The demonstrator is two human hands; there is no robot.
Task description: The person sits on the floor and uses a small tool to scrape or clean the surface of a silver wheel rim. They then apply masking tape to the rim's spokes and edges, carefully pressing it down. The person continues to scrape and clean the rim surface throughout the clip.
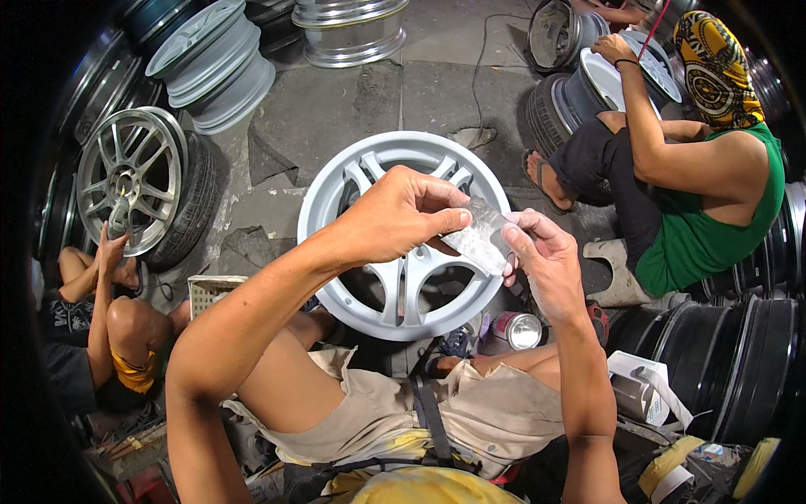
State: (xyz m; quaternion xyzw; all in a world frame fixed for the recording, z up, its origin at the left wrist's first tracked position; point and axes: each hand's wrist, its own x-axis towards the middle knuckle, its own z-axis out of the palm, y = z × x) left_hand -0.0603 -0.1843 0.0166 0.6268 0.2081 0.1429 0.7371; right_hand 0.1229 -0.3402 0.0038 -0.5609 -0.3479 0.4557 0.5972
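Between my two hands is a small grey-white sheet (485, 235) that looks like worn sandpaper, dusted with white powder. My left hand (411, 214) pinches its upper left edge between thumb and fingers. On its right edge, my right hand (544, 256) grips with thumb and fingertips, which are whitened with dust. Directly below the hands lies a light grey wheel rim (332, 304), face up in front of my knees. Its spokes are partly hidden by my left hand and forearm.
A metal can (524, 331) stands right of the rim, and a cream plastic basket (210, 294) left. At right a person in green (714, 210) works on a rim; another person (109, 328) at left handles a spoked wheel (134, 181). Stacked rims (214, 71) stand behind.
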